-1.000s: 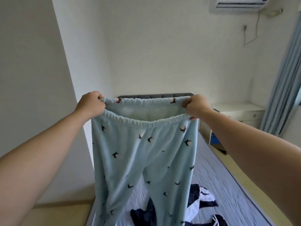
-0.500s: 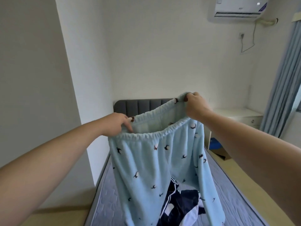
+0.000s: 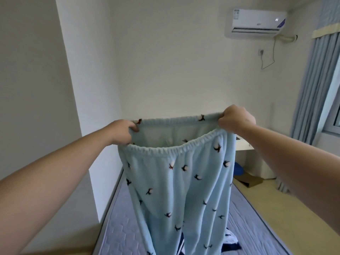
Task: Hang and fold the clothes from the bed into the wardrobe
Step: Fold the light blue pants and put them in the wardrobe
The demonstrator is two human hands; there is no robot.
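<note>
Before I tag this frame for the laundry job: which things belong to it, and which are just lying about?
Job: light blue trousers, gripped at the waistband by left hand and right hand; navy and white garment on the bed.
Lying about: air conditioner, curtain, cardboard box.

White air conditioner (image 3: 255, 21) mounted high on back wall (image 3: 184, 61). Socket (image 3: 261, 51) set below it, cable hung from it. Blue curtain (image 3: 316, 85) hung at right, window (image 3: 334, 115) seen beside it. Cardboard box (image 3: 248, 179) laid on wooden floor (image 3: 266, 205) near white surface (image 3: 244, 146).
</note>
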